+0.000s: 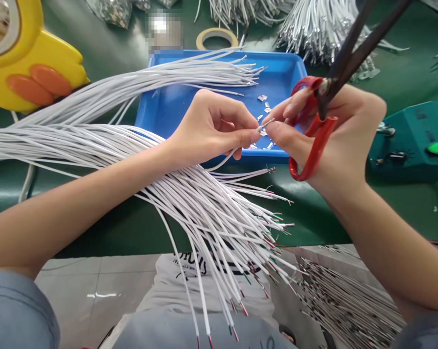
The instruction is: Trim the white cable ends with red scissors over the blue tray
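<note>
Green counter [313,218] ahead of you. Blue tray [284,72] lies toward its far edge, small pale scraps [262,98] scattered on the tray floor. Upper bundle of white cables [149,75] comes in from the left, its ends over the tray's far left corner. Lower bundle of white cables [204,194] runs under your left forearm; its stripped ends, red and green showing, fan out past the counter's near edge, between you and the counter. Tape roll [219,31] just beyond the tray's far edge; more white leads [313,29] heaped beyond the far right corner. Yellow duck-shaped item [64,53] at left, teal device [404,140] with a bright green button at right.

Single white cable [261,127] held up above the tray, toward its near right corner. Left hand [208,131]: grip closed, thumb and forefinger pinching that cable close to its end. Right hand [346,131]: fingers bent through the red handles of the scissors [328,89], blades pointing up and away to the right; thumb and fingertips nearly together at the cable's tip. Whether they squeeze it or only touch, you cannot tell from this view.
</note>
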Motion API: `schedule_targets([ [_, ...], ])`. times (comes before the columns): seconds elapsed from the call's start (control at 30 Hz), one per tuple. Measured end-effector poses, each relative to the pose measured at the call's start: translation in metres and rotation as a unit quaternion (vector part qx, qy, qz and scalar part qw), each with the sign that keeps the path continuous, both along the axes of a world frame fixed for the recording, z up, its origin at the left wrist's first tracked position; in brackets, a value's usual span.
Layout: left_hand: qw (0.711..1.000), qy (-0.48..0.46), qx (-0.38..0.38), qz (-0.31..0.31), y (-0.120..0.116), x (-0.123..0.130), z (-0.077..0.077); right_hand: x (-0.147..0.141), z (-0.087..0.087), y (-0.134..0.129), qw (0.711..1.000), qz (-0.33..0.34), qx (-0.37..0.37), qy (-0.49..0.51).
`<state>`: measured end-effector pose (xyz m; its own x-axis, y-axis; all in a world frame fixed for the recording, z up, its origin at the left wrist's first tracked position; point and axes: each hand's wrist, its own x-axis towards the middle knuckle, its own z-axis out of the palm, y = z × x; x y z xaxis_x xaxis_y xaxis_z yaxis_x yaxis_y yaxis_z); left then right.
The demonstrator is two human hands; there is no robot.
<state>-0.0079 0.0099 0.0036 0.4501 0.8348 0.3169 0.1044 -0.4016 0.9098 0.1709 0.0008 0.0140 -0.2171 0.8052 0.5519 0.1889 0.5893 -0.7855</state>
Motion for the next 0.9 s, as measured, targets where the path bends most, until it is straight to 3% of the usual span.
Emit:
schedule_targets([
  [0.13, 1.0, 0.029, -0.004, 0.0, -0.0019, -0.0007, 0.0019, -0.0013, 0.0004, -0.0003, 1.0, -0.006, -0.003, -0.008],
  [0.43, 0.998, -0.013, -0.058, -0.033, 0.0016, -0.0018, 0.0012, -0.0008, -0.0024, 0.0005, 1.0, 0.002, -0.019, 0.012],
  [0.6, 0.99, -0.066, -0.09, -0.083, 0.0044, -0.0022, -0.0006, -0.0017, -0.0031, -0.0001, 0.999, -0.01, -0.045, 0.004],
  [0.9, 0.984, -0.055, -0.14, -0.095, 0.0045, -0.0031, 0.0005, -0.0004, -0.0038, 0.0, 0.999, -0.007, -0.043, -0.006],
])
